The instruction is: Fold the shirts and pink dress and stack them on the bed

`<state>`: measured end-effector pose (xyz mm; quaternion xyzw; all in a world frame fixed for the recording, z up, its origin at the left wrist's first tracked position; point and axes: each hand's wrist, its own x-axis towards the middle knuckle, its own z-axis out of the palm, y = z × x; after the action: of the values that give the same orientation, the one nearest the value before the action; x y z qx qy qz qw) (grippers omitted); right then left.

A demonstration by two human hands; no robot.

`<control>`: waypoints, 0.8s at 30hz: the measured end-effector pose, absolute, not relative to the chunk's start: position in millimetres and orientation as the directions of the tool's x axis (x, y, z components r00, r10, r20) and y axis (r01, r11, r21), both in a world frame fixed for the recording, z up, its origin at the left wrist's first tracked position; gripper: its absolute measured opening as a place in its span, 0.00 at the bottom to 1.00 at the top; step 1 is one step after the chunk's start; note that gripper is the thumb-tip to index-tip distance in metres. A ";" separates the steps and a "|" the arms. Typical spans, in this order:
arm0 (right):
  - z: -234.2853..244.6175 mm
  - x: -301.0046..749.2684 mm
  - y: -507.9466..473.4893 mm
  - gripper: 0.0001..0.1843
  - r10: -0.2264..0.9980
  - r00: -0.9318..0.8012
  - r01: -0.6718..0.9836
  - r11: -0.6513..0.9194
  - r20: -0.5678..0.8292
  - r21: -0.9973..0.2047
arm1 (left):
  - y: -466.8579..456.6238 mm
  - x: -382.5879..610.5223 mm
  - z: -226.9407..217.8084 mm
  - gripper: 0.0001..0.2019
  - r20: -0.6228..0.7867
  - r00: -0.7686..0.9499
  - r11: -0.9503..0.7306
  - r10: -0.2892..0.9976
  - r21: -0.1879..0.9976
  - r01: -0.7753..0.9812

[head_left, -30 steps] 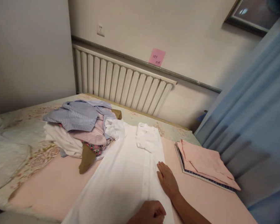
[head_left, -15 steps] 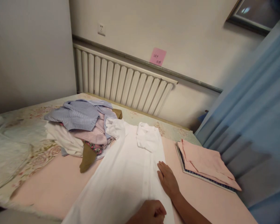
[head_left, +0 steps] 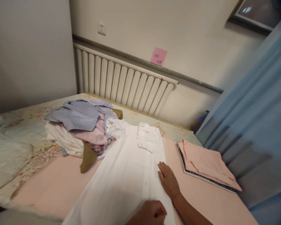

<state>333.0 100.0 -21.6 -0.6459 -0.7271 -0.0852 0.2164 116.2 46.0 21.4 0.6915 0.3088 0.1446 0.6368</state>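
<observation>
A long white shirt (head_left: 126, 165) lies spread out, with a button strip running down its right part. One short gathered sleeve (head_left: 115, 128) sticks out at the upper left, while a folded-over piece of white cloth (head_left: 148, 137) rests on the upper right. My right hand (head_left: 168, 181) lies flat with fingers extended on the shirt's right edge. Lower down, at the bottom of the view, my left hand (head_left: 152, 212) is closed over the shirt, its fingers curled under. Whether cloth is pinched inside them is hidden.
To the left is a loose heap of clothes, with a blue striped shirt (head_left: 77, 114) on top and an olive piece (head_left: 87, 159) hanging out. A folded pink garment (head_left: 208, 162) tops a flat stack at right. Behind stands a radiator (head_left: 124, 81); a blue curtain (head_left: 259, 109) hangs at right.
</observation>
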 end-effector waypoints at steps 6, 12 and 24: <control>-23.3 334.4 100.3 0.21 0.904 -0.079 0.977 0.154 0.420 -0.148 | 44.7 113.9 28.7 0.12 -0.197 0.760 0.028 0.620 0.973 0.230; -21.9 333.3 99.7 0.21 0.907 -0.064 0.976 0.145 0.415 -0.165 | 44.2 110.8 32.6 0.11 -0.204 0.764 0.058 0.612 0.975 0.215; -23.7 336.0 100.6 0.21 0.901 -0.073 0.972 0.161 0.429 -0.172 | 39.6 116.4 10.2 0.08 -0.146 0.731 0.108 0.667 0.989 0.099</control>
<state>336.0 100.6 -23.7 -0.6427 -0.7283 -0.0794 0.2242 116.4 39.6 10.2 0.6344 0.3016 0.2086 0.6805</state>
